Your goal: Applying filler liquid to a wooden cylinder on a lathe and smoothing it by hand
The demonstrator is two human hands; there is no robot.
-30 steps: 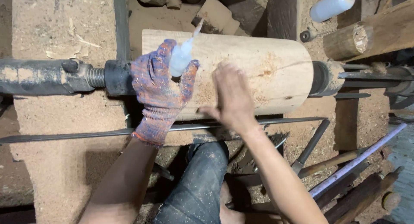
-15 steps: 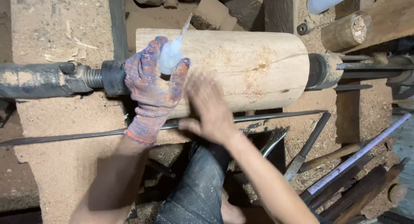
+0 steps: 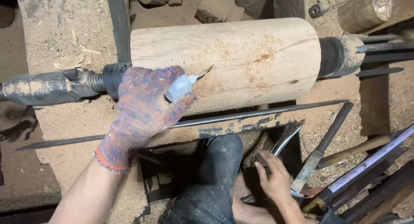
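A pale wooden log (image 3: 258, 56) is mounted lengthwise on a lathe. My left hand (image 3: 144, 105), in a blue and orange knitted glove, grips a small translucent squeeze bottle (image 3: 179, 87). The bottle's nozzle rests against the log's near left surface. My bare right hand (image 3: 275, 178) is low beside my knee, with its fingers curled around the shaft of a metal gouge (image 3: 285, 138) among the tools. Sawdust clings to the log's middle.
A long steel tool rest bar (image 3: 258, 114) runs in front of the log. The dark lathe spindle (image 3: 51, 86) sits at the left and the tail centre (image 3: 340, 56) at the right. Several chisels (image 3: 321, 148) and rods lie at lower right. Sawdust covers the bench (image 3: 56, 34).
My right hand left the log's surface and dropped to the tools below. My left hand tipped the bottle so its nozzle touches the log.
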